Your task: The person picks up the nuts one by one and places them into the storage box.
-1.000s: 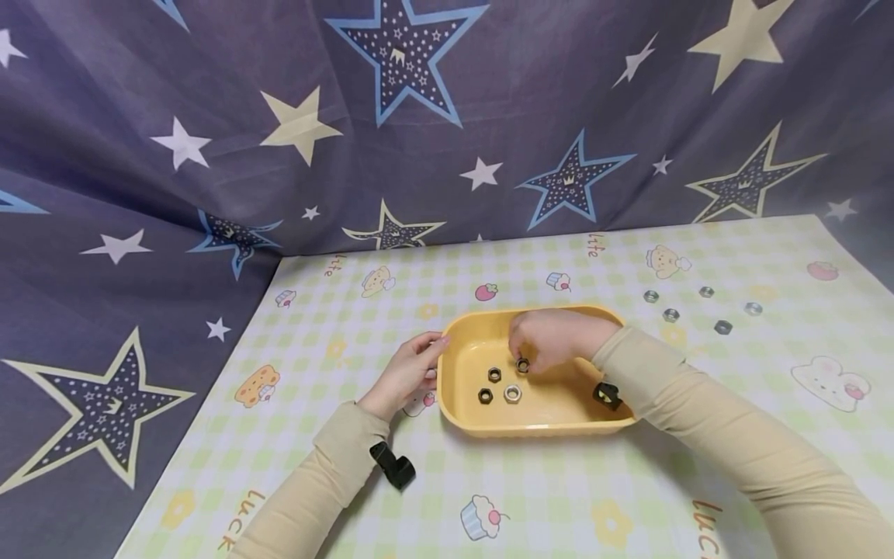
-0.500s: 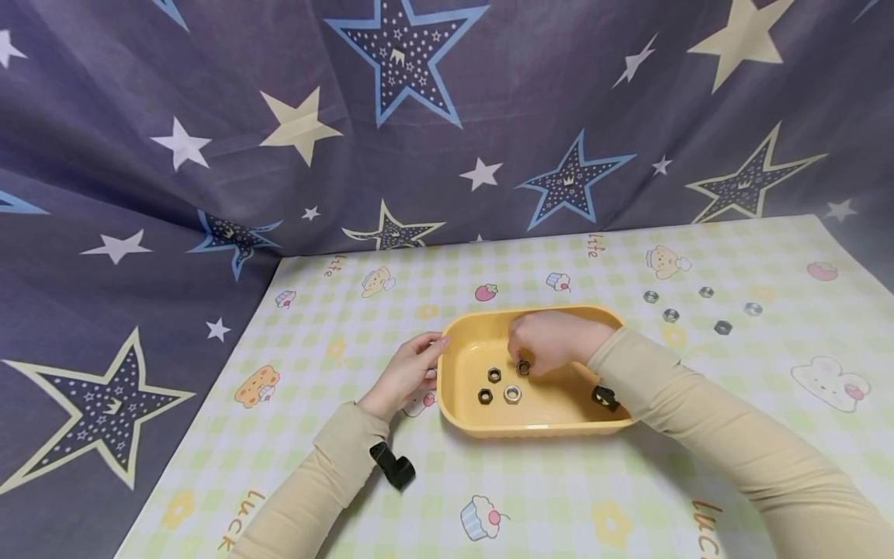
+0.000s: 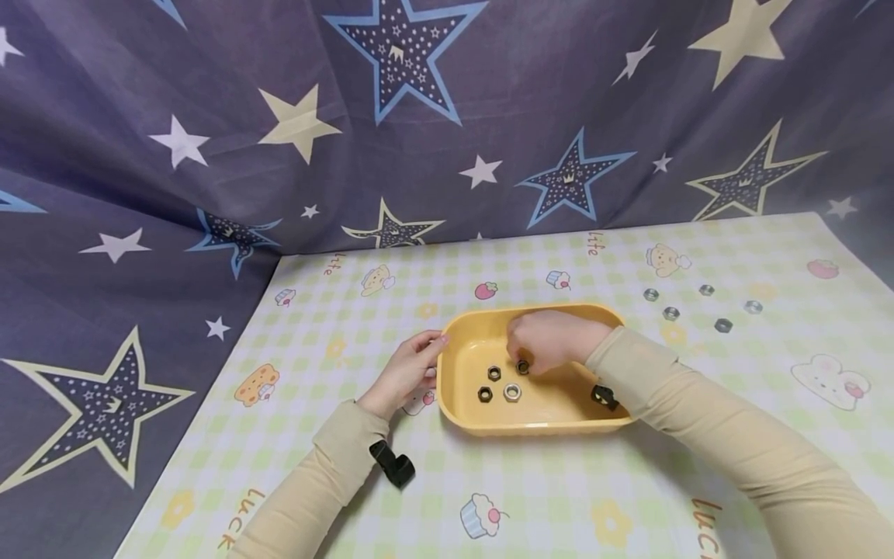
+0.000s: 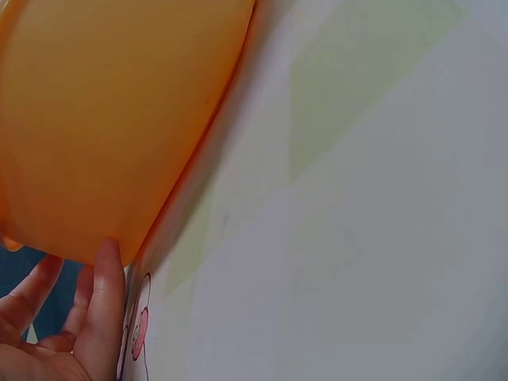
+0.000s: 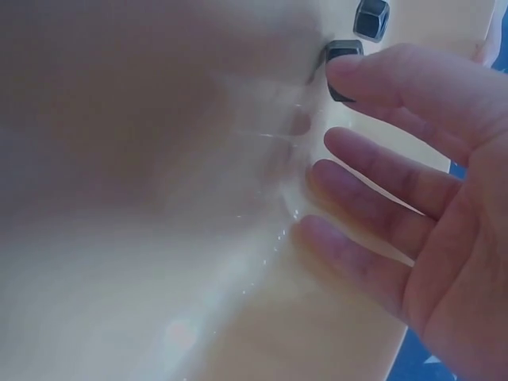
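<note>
In the head view a yellow plastic tray (image 3: 552, 425) stands on the checked tablecloth. My right hand (image 3: 548, 340) reaches inside it and pinches a dark hex nut (image 3: 522, 366) low over the tray floor. The right wrist view has this nut (image 5: 344, 71) between thumb and forefinger, the other fingers spread loosely. Left of the hand lie two dark nuts (image 3: 485, 394) and a shinier silver nut (image 3: 513, 392). At the tray's left end my left hand (image 3: 405, 376) touches the outer wall and rim. Its fingers (image 4: 109, 286) look fairly straight against the wall in the left wrist view.
Several silver-grey nuts (image 3: 671, 313) are scattered on the tablecloth (image 3: 559, 489) beyond the tray's right end. A dark star-printed curtain (image 3: 230, 155) hangs behind and to the left of the table. Each wrist bears a black camera (image 3: 393, 464).
My right hand has shifted very slightly left inside the tray, staying at the same nut. The left hand and the loose nuts stay put.
</note>
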The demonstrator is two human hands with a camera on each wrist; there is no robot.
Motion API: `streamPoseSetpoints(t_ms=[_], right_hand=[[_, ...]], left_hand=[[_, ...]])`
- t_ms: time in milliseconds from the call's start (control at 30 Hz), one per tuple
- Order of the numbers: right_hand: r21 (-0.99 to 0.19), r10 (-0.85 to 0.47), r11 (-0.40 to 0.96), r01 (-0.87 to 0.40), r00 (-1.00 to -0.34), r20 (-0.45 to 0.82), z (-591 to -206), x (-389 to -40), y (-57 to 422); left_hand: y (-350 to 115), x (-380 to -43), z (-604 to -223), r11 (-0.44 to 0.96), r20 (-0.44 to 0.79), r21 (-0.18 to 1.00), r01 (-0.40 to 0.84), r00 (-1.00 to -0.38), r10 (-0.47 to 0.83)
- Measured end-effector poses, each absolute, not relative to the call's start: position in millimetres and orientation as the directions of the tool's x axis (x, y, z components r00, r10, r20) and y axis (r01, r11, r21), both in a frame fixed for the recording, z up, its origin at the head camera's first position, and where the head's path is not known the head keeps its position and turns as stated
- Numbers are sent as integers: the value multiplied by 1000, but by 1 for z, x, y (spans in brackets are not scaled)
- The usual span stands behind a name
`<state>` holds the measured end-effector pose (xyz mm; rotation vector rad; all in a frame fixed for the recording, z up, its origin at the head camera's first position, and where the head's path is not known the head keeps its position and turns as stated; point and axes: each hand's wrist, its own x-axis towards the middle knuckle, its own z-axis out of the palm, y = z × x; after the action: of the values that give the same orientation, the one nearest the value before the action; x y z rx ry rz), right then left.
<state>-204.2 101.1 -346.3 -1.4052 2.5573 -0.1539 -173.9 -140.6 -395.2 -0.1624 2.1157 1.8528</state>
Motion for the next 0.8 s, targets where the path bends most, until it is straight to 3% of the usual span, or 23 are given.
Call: streamPoseSetpoints(t_ms=[300,800], right_hand=[[-215,-843,538,-815,-519,-143,-348,-206,99],[-230,-841,541,-809,-522,-145,-349,-206,100]], left_hand=[[-141,-175,-395,159,-320,941,-300,-940,121],[-134,-159,-365,153,-325,940,-304,-935,144]])
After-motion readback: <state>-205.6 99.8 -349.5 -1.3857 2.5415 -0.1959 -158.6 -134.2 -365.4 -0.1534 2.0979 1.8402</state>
